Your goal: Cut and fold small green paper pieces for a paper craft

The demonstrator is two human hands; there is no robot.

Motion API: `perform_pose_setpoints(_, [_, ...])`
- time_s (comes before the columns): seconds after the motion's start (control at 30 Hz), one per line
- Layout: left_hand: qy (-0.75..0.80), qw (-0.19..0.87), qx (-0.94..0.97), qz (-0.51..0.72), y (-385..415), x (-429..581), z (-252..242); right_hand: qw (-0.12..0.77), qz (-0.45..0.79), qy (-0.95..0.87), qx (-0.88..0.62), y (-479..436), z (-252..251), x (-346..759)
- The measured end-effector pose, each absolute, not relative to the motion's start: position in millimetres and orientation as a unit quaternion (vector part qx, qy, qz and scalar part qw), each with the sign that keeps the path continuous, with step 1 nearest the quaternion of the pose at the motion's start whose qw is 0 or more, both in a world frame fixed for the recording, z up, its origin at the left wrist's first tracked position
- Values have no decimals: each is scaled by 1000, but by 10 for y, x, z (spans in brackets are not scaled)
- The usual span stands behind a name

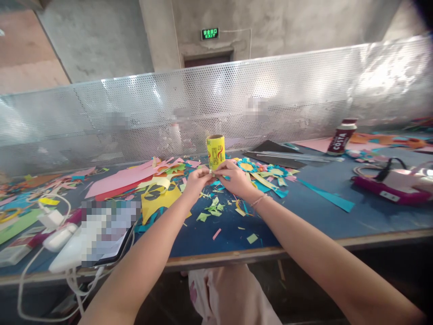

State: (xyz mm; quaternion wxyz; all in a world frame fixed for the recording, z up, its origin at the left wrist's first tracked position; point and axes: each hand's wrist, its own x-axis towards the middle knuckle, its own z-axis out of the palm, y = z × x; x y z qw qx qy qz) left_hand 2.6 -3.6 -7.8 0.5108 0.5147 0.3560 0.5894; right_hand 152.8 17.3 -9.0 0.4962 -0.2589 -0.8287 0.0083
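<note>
Both hands meet over the blue table, just in front of a yellow cardboard tube (216, 151). My left hand (198, 181) pinches a small pale piece of paper (211, 171) between its fingertips. From the other side, the fingers of my right hand (234, 177) close on the same piece. Green paper scraps (215, 208) lie below the hands. Left of them is a yellow sheet (162, 201) with cut-outs, and to the right are blue and yellow paper flowers (247, 165).
A tablet (113, 230) and white cables lie at the left front. Pink sheets (125, 178) are at the left. A brown bottle (342, 137), a purple power strip (389, 192) and a blue paper strip (329, 196) are at the right. A perforated metal screen (135, 117) stands behind.
</note>
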Motion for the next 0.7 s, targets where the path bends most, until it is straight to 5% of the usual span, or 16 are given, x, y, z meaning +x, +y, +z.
perform_pose_setpoints(0.47, [391, 456, 557, 573, -4, 22, -107, 493, 232, -756, -362, 206, -42, 1525])
perform_pose_setpoints(0.7, [383, 475, 538, 581, 1, 30, -130, 483, 249, -747, -382, 175, -21, 1518])
